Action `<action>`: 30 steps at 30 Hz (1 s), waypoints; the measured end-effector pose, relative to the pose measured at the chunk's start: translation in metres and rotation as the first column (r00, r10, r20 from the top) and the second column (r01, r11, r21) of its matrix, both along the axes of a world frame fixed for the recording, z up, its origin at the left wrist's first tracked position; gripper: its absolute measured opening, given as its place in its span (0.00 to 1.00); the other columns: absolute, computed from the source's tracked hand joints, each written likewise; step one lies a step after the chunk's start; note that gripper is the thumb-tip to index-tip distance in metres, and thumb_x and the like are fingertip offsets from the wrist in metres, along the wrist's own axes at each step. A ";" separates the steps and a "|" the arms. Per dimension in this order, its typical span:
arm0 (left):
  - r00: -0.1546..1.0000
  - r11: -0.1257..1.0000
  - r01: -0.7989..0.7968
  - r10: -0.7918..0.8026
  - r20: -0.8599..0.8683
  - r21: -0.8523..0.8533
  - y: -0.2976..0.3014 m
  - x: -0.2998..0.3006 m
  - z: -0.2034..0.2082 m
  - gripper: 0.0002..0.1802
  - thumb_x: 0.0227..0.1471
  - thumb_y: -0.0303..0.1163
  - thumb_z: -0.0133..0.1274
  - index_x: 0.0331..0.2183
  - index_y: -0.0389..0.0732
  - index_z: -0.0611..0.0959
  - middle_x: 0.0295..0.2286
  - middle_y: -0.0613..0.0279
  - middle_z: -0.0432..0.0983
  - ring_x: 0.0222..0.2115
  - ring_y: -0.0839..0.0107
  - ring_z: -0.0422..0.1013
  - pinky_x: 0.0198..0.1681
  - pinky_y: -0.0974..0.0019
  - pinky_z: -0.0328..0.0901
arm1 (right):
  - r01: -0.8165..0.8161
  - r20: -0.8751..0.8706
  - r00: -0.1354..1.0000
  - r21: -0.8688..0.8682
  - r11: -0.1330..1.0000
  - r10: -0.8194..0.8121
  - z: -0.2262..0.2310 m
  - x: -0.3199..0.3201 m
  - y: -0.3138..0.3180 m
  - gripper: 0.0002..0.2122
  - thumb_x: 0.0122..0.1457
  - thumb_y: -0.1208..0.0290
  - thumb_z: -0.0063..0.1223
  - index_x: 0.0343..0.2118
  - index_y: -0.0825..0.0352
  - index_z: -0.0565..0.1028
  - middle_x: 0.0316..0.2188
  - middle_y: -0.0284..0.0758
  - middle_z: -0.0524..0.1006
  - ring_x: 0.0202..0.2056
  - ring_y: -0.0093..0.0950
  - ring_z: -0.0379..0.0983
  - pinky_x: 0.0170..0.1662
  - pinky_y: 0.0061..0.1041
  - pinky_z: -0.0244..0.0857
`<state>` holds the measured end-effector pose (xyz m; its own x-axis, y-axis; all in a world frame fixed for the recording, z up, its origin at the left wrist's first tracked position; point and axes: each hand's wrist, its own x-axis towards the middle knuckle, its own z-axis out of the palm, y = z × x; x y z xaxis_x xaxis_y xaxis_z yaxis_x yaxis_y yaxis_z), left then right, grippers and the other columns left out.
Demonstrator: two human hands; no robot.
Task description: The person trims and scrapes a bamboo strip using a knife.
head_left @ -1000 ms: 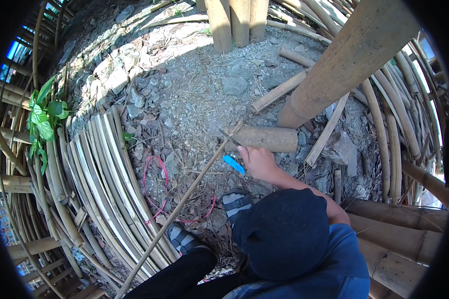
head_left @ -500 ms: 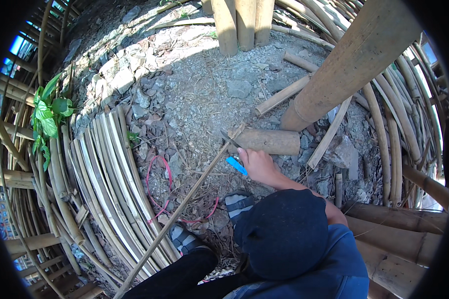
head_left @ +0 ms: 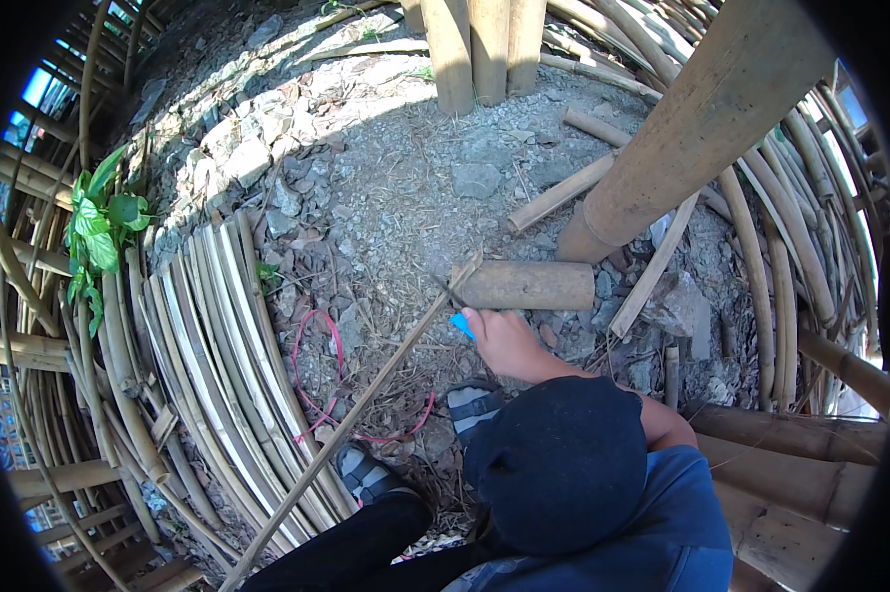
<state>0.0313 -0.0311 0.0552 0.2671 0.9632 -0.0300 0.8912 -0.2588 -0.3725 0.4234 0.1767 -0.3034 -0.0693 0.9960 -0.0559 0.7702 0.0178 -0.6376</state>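
Observation:
My right hand (head_left: 504,343) is closed around a knife whose dark narrow blade (head_left: 449,290) lies across a long bamboo strip (head_left: 366,397). The handle is hidden in my fist. The strip slants up from the lower left, and its far tip lies at the left end of a short bamboo log (head_left: 529,285) on the ground. Partly behind my fingers, a bright blue object (head_left: 461,325) shows; I cannot make out its kind. A dark cap (head_left: 568,464) and a blue sleeve fill the lower right. My left hand is not visible.
Split bamboo strips (head_left: 230,340) lie in a row on the left, near a leafy green plant (head_left: 100,225). A pink cord (head_left: 338,347) loops over the stony ground. A thick bamboo post (head_left: 677,128) stands at right, with loose bamboo pieces (head_left: 563,192) beside it.
My right hand and the knife have slid a little way toward me along the strip. My fingers now cover more of the blue object.

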 end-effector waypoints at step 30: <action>0.950 0.971 0.219 -0.190 -0.247 0.095 0.006 0.039 0.004 0.15 0.63 0.39 0.56 0.32 0.36 0.84 0.21 0.60 0.79 0.18 0.70 0.73 0.18 0.70 0.67 | -0.409 -0.291 0.883 -0.091 0.908 0.368 0.065 -0.028 -0.011 0.30 0.73 0.53 0.30 0.24 0.73 0.75 0.17 0.52 0.74 0.25 0.54 0.75 0.37 0.51 0.68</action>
<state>0.0704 -0.0251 0.0588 0.4583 0.8888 -0.0034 0.7074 -0.3671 -0.6040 0.3956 0.1653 -0.2379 -0.4812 0.8678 -0.1241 0.5256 0.1724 -0.8331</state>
